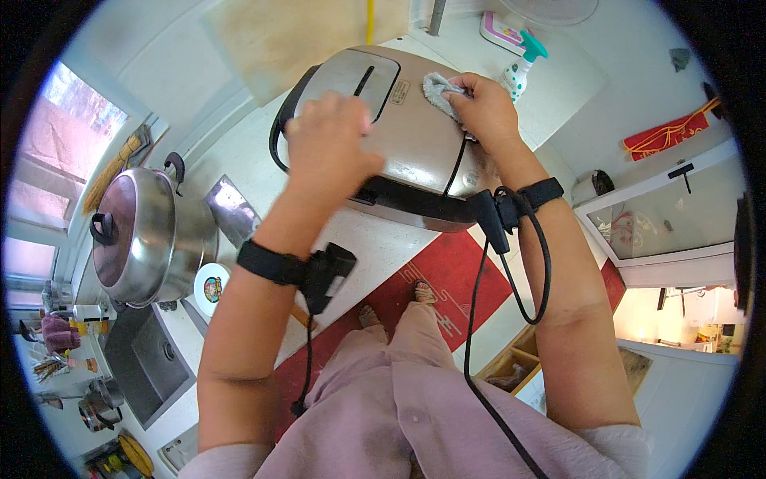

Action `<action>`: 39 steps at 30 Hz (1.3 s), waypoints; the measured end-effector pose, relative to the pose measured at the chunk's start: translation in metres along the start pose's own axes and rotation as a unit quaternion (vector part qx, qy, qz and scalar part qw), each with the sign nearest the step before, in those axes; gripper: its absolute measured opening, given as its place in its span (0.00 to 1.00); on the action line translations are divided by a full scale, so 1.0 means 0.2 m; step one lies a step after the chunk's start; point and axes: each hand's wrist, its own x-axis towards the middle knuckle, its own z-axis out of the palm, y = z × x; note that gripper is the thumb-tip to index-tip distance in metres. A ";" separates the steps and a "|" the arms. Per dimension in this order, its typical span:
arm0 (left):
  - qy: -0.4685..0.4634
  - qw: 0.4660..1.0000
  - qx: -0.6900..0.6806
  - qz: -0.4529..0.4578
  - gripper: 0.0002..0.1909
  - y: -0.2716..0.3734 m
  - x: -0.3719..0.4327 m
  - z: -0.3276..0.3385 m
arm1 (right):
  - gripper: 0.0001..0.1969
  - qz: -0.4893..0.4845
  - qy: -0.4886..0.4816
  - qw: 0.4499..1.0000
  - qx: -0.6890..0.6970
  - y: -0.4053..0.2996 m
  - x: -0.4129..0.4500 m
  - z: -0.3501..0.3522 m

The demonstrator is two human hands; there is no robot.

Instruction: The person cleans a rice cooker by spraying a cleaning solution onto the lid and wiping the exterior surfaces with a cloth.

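A champagne-coloured kitchen appliance (413, 143), apparently a rice cooker, sits on the white counter with a black trim band and a black handle at its left end. My right hand (488, 111) pinches a grey cloth (438, 93) against its upper right surface, near a small printed label. Over the front left of the lid is my left hand (332, 141), blurred, with its thumb apart; its fingertips cannot be made out. Black straps with devices and cables are on both wrists.
A spray bottle (520, 72) with a teal head stands behind my right hand. Left are a large lidded steel pot (155, 233), a cleaver-like metal blade (232, 202) and a dark sink (146, 359). Below lies a red mat (461, 275); an open drawer (511, 365) is at right.
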 end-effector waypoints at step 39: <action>-0.186 0.699 -0.675 -0.148 0.09 -0.08 0.03 -0.06 | 0.14 -0.006 0.027 1.000 0.000 -0.02 -0.02 0.01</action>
